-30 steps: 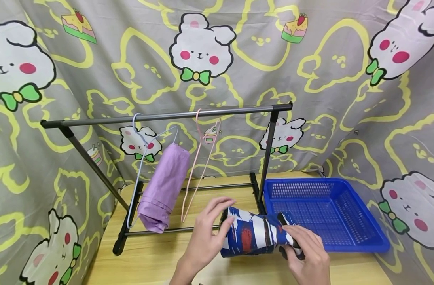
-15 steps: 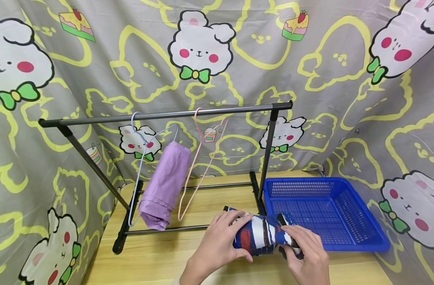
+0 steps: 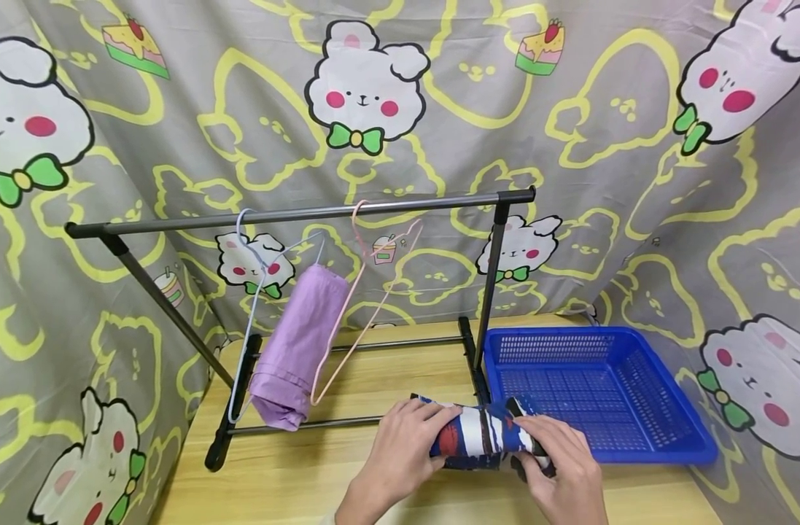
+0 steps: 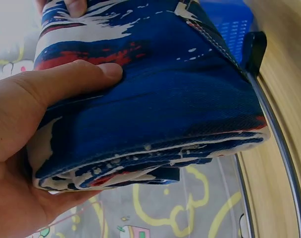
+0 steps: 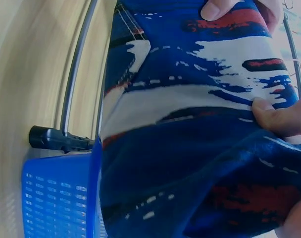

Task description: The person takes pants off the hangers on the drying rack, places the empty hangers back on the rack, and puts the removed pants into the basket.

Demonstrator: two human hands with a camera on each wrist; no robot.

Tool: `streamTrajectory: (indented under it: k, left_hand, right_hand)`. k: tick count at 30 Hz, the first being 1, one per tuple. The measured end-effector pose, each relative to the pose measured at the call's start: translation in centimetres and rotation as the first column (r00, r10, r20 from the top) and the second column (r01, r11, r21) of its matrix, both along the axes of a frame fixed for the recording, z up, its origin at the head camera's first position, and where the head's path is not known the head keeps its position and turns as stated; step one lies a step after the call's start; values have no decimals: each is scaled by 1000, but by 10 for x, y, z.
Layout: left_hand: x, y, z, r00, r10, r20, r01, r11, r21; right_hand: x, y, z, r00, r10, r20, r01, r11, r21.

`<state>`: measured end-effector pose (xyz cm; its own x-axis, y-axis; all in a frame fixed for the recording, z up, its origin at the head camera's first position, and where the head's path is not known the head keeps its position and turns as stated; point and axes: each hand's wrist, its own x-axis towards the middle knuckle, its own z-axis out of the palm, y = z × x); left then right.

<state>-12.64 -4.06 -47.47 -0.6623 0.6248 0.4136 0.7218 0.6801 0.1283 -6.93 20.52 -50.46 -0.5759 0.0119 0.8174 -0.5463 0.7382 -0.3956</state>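
Both hands hold a rolled blue, white and red printed garment (image 3: 475, 432) low over the front of the table. My left hand (image 3: 402, 452) grips its left end, and my right hand (image 3: 567, 463) grips the right end. In the left wrist view, the thumb lies on top of the printed cloth (image 4: 155, 109) and the other fingers are under it; folded layers show at the open end. The right wrist view shows a stitched seam along the cloth (image 5: 190, 144), with the right thumb (image 5: 276, 119) pressing on it.
A dark metal rack (image 3: 426, 206) stands behind the hands. From it hang a blue hanger (image 3: 240, 226) with a folded purple garment (image 3: 301, 343) and a bare pink hanger (image 3: 354, 222). A blue perforated basket (image 3: 557, 343) sits right on the wooden table (image 3: 294, 488).
My left hand, earlier at the garment's left edge with fingers apart, has moved right and closed round it. The garment looks flatter. The pink hanger's lower end has swung left, overlapping the purple garment.
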Motion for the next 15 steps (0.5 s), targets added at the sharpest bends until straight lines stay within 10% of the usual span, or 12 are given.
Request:
streamTrajectory:
  k: [15]
  left_hand:
    - [-8,-5,-1,999,-50,0,49,992,120]
  right_hand:
    - [-3,27,26,958,65,278,-156,934,322]
